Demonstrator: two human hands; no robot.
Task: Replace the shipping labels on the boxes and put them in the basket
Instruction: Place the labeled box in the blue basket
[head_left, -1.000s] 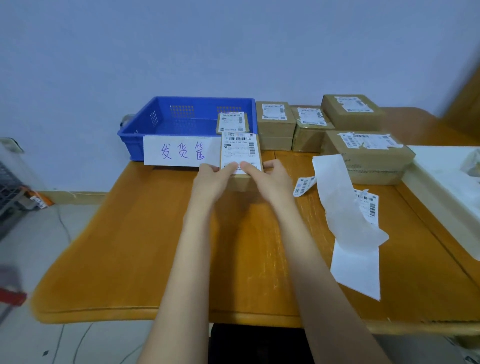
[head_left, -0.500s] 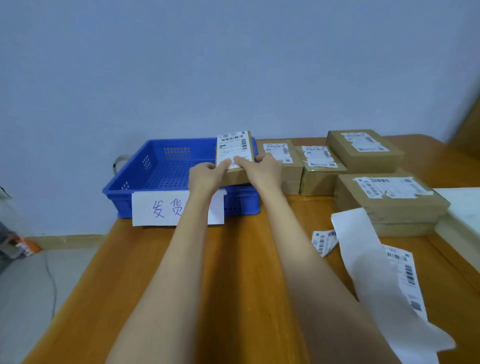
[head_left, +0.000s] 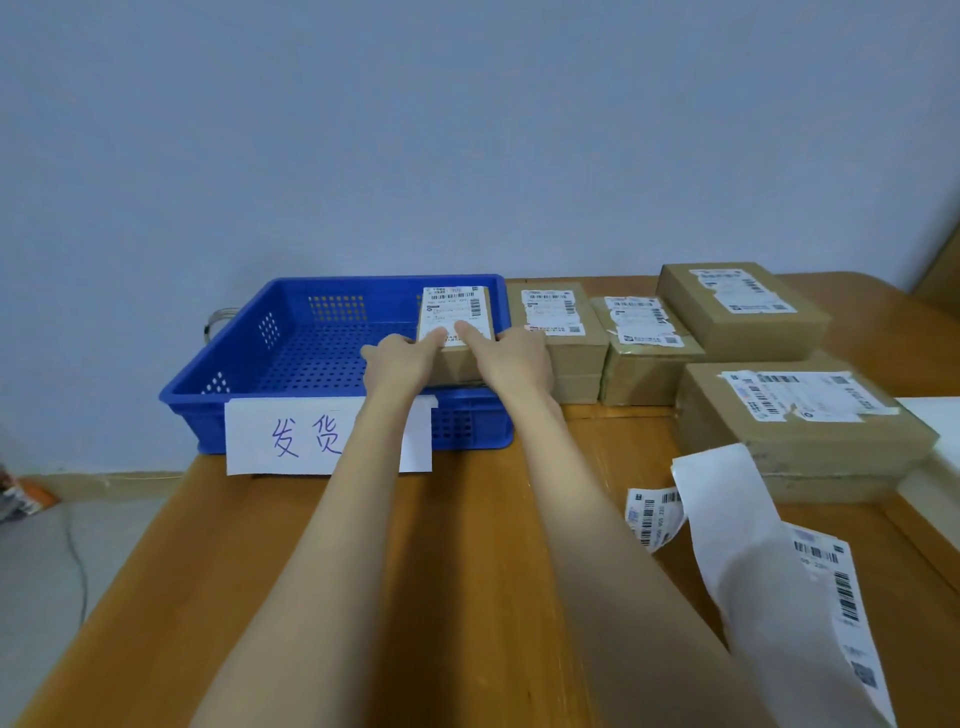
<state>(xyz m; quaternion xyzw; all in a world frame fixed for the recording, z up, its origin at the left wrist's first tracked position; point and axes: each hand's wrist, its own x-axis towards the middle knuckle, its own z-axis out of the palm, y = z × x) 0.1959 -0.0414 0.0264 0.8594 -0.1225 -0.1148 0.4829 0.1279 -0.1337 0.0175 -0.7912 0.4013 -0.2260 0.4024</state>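
A small brown cardboard box (head_left: 457, 358) with a white shipping label (head_left: 451, 310) on top sits inside the right part of the blue perforated basket (head_left: 291, 358). My left hand (head_left: 397, 361) grips its left near corner and my right hand (head_left: 511, 358) its right near side, both thumbs on the label. It appears to rest on another box beneath it, mostly hidden. A white paper sign (head_left: 291, 439) with handwritten characters hangs on the basket's front wall.
Several labelled cardboard boxes (head_left: 561, 332) (head_left: 644, 353) (head_left: 737, 312) (head_left: 800, 415) stand right of the basket on the wooden table (head_left: 467, 571). Loose peeled labels (head_left: 652, 514) and a long backing strip (head_left: 753, 561) lie at right. A white object (head_left: 935, 457) is at the far right edge.
Both hands carried the box from the table in front of the basket, over its front wall, and down into the basket's right side. The camera tilted up toward the wall.
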